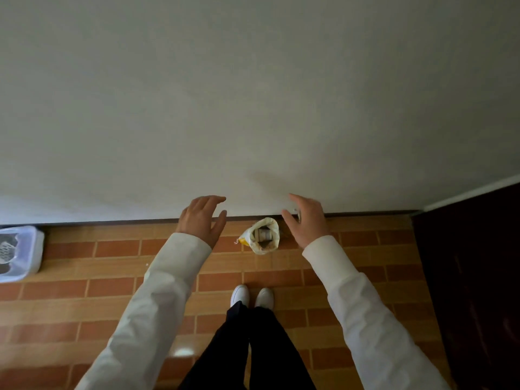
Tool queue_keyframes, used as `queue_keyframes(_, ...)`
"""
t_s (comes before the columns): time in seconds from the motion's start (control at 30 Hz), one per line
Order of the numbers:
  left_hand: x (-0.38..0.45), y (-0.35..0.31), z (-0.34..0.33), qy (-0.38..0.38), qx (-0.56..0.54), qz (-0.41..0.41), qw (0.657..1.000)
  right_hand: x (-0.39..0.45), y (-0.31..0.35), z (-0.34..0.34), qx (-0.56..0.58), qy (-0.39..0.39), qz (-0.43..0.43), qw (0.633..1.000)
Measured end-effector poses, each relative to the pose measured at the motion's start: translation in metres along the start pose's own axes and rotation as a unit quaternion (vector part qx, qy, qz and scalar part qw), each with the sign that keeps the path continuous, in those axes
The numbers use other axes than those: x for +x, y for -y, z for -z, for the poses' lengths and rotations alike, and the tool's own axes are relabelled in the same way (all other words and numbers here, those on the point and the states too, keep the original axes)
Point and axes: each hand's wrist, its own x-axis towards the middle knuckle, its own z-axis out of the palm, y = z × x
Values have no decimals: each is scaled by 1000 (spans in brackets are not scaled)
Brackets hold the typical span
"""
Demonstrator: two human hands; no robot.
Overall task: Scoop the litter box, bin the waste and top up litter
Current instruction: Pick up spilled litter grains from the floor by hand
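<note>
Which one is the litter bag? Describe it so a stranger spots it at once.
Follow the white wall down to the brick-patterned floor. The bag stands there between both hands, ahead of the white shoes. It is cream with a yellow patch and open-topped, unlike the clear tub at far left.

The litter box (pixel 19 253) is cut off by the left edge.

We face a plain pale wall (pixel 253 94), a dark baseboard (pixel 112 221) along its foot, orange brick-patterned floor tiles (pixel 84 291) below, a dark wooden door (pixel 472 277) at right, dim light.
</note>
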Motion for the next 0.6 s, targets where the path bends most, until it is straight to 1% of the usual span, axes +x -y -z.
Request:
queue_keyframes(0.13, -24, -16, 50, -40, 29, -32, 998, -30, 33, 35, -23, -37, 63, 997)
queue_keyframes(0.3, -62, -24, 81, -74, 37, -27, 996, -65, 58, 55, -19, -60, 113, 992)
queue_keyframes(0.43, -101, -24, 93, -107, 25, 14, 994, -85, 69, 57, -13, -43, 139, 989)
queue_keyframes(0.6, -154, -8, 107, -174, 9, 104, 979, -92, 92, 50, -22, -13, 204, 979)
